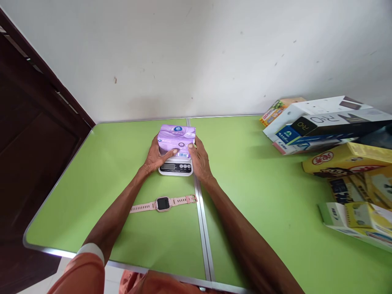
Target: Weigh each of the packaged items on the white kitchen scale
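Note:
Between my two hands is a purple soft pack of tissues point(173, 141), resting on or just above a white digital kitchen scale point(175, 167). The fingers of my left hand point(155, 157) wrap its left side, thumb across the front. My right hand point(199, 159) grips the right side, its thumb on the front corner. The scale's dark display and round buttons show below the pack; its weighing plate is mostly hidden. Nearer to me, a smartwatch point(163, 203) with a pale pink strap lies stretched out flat, its screen dark.
A green folding table point(245, 171) with a metal seam stands against a white wall point(196, 57). At the right lie several boxes, among them a black-and-white box point(318, 122), a yellow box point(346, 159) and a green-and-yellow carton point(355, 218). A dark door point(30, 134) is at the left.

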`<state>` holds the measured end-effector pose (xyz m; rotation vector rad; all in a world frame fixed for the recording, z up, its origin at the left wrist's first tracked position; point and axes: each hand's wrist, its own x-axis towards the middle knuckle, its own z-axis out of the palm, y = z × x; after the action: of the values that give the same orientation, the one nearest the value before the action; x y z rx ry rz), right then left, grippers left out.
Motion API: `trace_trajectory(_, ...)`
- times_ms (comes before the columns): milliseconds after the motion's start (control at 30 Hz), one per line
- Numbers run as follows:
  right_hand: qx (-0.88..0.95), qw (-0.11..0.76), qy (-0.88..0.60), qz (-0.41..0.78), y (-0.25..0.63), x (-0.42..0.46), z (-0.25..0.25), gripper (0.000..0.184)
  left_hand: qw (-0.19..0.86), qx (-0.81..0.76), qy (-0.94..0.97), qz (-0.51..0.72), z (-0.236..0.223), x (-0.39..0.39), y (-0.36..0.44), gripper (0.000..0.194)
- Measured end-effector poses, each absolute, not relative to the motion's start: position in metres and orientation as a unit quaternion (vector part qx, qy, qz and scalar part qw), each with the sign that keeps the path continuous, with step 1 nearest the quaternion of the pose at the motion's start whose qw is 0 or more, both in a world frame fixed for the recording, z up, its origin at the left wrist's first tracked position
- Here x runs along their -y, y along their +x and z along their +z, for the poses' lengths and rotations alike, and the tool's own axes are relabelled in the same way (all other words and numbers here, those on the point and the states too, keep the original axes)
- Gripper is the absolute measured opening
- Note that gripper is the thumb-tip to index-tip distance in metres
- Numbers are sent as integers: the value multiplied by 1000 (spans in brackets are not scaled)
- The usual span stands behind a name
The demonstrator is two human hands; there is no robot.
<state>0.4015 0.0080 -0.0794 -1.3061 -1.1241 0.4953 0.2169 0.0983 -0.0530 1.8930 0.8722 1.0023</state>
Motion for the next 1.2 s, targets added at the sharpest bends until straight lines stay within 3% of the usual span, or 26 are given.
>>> trace_trajectory(400,521,568,-597,221,407,6,-54,81,467,-347,720,378,-35,-101,195,94)
trace_trajectory(667,612,555,-520,217,339,-25,-21,78,440,-399,681,430,-14,-102,112,98)
trace_trajectory(867,647,512,-462,325,267,-59,-45,86,396,-479,647,441,-26,-97,27,91)
trace_trajectory(1200,652,463,-458,388,203,-113,-87,69,298,-578,635,418,-59,-121,-31,84)
